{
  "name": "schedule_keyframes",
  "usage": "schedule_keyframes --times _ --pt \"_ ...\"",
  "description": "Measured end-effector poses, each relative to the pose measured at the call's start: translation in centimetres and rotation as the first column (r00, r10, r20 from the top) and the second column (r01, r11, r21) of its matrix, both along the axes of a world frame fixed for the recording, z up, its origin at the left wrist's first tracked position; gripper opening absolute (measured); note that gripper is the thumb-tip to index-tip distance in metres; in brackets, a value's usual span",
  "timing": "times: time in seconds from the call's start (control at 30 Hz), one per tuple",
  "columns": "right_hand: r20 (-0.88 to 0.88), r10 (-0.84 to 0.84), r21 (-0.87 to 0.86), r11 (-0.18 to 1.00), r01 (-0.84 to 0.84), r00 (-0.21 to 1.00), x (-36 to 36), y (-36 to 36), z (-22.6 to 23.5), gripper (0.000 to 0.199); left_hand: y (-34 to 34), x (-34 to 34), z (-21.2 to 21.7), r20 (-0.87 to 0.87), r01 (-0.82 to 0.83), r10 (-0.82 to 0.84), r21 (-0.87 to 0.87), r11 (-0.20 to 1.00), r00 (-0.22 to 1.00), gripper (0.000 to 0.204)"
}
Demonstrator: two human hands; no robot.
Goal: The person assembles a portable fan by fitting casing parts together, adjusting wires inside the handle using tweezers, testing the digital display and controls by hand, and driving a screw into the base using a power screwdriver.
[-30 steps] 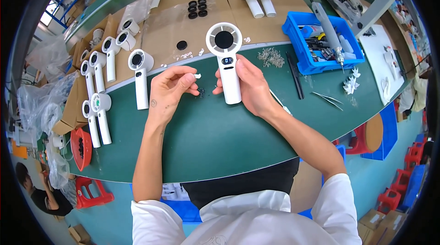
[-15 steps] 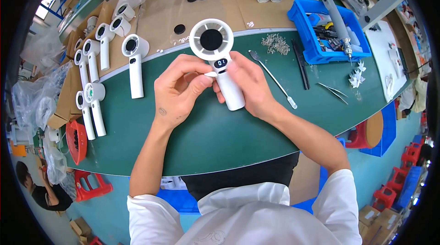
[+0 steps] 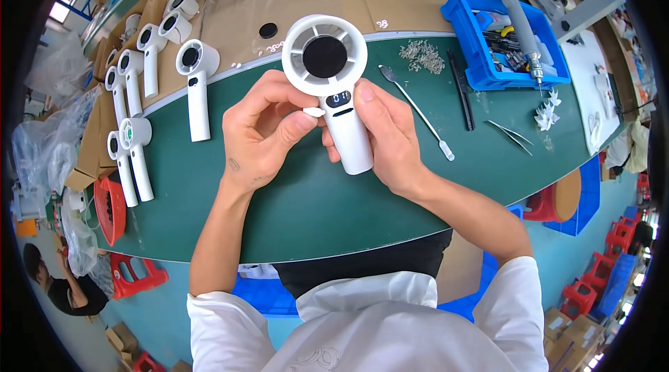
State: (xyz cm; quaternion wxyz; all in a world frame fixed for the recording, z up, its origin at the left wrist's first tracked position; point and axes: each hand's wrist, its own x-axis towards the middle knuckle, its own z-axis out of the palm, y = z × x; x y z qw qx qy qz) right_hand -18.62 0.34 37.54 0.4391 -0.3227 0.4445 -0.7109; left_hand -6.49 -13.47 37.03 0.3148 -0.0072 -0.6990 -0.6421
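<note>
In front of me is a white handheld fan (image 3: pixel 352 141) with a black round centre, a lit display and a dark slot below it. My right hand (image 3: pixel 391 136) wraps round its handle from the right, thumb beside the display. Between thumb and forefinger, my left hand (image 3: pixel 268 132) pinches a small white plastic piece (image 3: pixel 314 112) beside the handle, near the display. Whether that piece touches the fan I cannot tell. The left hand's other fingers are partly hidden behind the handle.
Several white fans (image 3: pixel 197 90) stand at the left. Small screws (image 3: pixel 421 56), a spudger-like stick (image 3: pixel 417 113), tweezers (image 3: pixel 511 136) and a blue bin (image 3: pixel 481 81) with an electric screwdriver (image 3: pixel 519 27) lie right. Black round caps (image 3: pixel 268 30) rest on cardboard at the back.
The fan looks larger and closer in view. My right thumb has moved off the area below the display, showing the dark slot. The left hand still pinches the small white piece.
</note>
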Motion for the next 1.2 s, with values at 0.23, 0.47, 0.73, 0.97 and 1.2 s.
schedule_keyframes --times 0.23,0.47,0.73,0.97,1.2 --pt "0.04 0.028 -0.055 0.998 -0.026 0.999 0.3 -0.2 -0.9 0.044 -0.1 -0.2 0.1 -0.027 -0.046 0.044 -0.067 0.997 0.999 0.017" --pt "0.033 0.034 -0.069 0.997 -0.032 0.999 0.2 -0.3 -1.3 0.044 -0.1 -0.2 0.3 -0.021 -0.074 0.071 -0.14 0.987 0.997 0.019" --pt "0.055 0.074 -0.076 0.995 -0.07 0.996 0.1 -0.3 -1.3 0.044 -0.2 -0.1 0.2 -0.068 -0.127 0.117 -0.17 0.977 0.991 0.02" --pt "0.056 0.031 -0.064 0.998 -0.027 0.998 0.1 -0.5 -1.3 0.044 -0.3 0.1 0.4 -0.047 -0.179 0.172 -0.236 0.955 0.984 0.019" --pt "0.048 0.046 -0.067 0.997 -0.043 0.998 -0.3 -0.5 -1.6 0.044 -0.2 -0.1 0.5 -0.115 -0.226 0.197 -0.37 0.901 0.974 0.02"
